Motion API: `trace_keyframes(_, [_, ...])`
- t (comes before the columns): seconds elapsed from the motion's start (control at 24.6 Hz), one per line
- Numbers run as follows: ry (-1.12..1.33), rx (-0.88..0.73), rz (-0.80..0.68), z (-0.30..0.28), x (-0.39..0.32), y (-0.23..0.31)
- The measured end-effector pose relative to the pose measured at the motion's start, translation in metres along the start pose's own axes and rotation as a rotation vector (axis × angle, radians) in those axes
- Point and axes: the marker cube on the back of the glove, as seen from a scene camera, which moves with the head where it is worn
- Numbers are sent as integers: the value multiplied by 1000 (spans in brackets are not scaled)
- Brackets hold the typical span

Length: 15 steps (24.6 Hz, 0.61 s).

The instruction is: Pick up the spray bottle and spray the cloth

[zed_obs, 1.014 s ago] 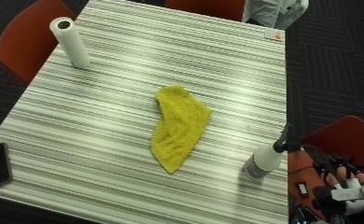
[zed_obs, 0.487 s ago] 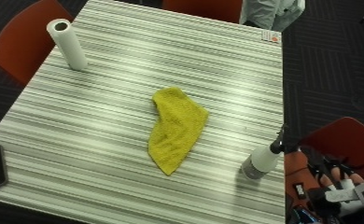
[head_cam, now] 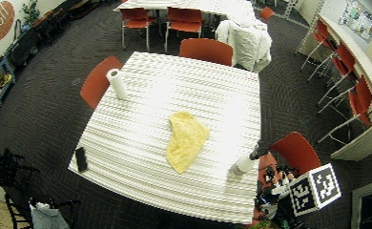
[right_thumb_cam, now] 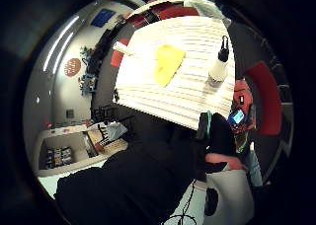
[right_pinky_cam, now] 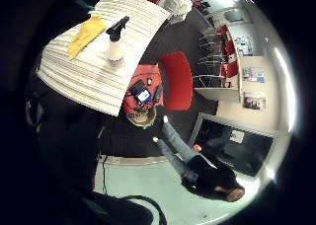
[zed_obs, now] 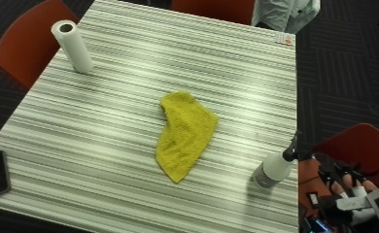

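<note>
hand [zed_obs: 345, 201]: off table edge, grip unclear | spray bottle [zed_obs: 275, 167]: upright, nozzle away from cloth [zed_obs: 184, 135]

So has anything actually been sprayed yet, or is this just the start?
Just the start, it seems. The spray bottle stands upright near the table edge, with nothing gripping it. The yellow cloth lies crumpled mid-table, apart from the bottle. The gloved right hand is off the table, not reaching yet. Left: grasp the bottle, aim, spray the cloth.

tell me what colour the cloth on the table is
The cloth is yellow, lying on the striped table. It shows best in the outside view.
</note>
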Motion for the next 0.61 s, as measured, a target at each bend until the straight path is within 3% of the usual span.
trace_keyframes(0.32, [-66, -7, -10, 1, 2, -1])
trace_keyframes(0.61, [-488, 78, 22, 13, 10, -5])
